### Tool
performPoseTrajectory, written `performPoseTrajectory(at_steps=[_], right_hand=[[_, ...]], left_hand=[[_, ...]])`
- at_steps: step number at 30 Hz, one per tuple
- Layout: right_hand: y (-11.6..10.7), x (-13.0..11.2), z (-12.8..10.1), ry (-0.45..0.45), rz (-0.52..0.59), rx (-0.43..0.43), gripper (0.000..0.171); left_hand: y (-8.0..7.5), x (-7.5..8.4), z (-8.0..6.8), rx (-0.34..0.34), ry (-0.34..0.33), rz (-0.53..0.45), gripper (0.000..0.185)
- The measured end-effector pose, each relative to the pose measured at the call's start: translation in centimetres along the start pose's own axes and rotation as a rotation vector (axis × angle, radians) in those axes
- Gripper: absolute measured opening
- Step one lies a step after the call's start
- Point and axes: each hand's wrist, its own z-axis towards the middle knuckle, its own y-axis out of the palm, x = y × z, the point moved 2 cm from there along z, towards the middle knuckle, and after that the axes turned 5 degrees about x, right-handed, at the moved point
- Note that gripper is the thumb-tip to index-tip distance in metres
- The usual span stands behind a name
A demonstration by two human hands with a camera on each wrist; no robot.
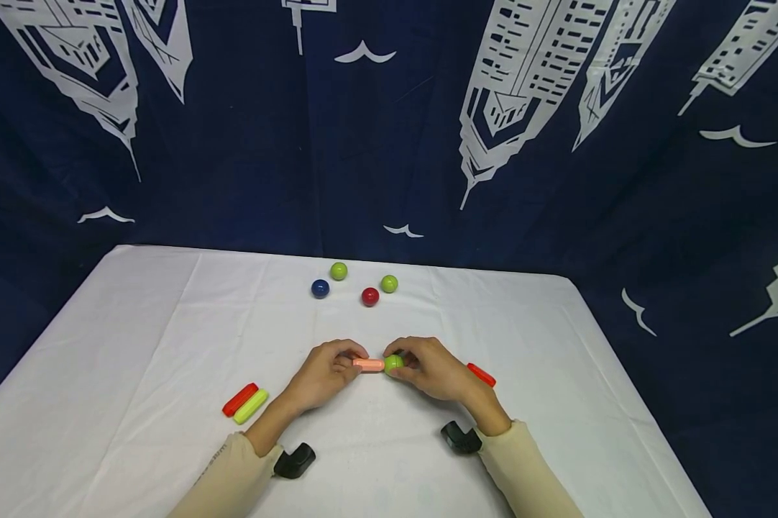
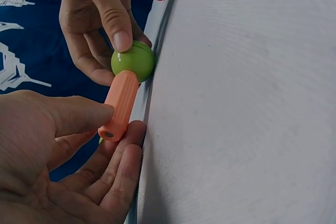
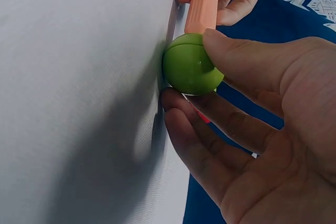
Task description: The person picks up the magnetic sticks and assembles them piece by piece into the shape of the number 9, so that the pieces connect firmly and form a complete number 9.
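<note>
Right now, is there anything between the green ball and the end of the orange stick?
Nothing visible. The right hand pinches the green ball and the left hand holds the orange stick; in both wrist views the ball already sits against the stick's end, just above the white tablecloth.

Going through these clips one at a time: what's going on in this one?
A person sits at a white table. The left hand pinches a salmon rod while the right hand holds a green ball against the rod's end, just above the cloth. Four loose balls lie farther back. A red and a green stick lie to the left, and another red stick lies beside the right hand.
</note>
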Motion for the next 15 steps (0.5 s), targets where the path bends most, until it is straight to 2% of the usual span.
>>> performPoseTrajectory(at_steps=[7,15], right_hand=[[0.0,-0.1,0.0,-0.017,-0.02,0.013,0.025],[0.1,0.1,0.1,0.022,-0.041,0.001,0.024]], left_hand=[[-0.5,0.2,0.0,0.002,-0.02,0.01,0.018],[-3.0,1.3,0.9,0.062,-0.053,0.015,0.019]])
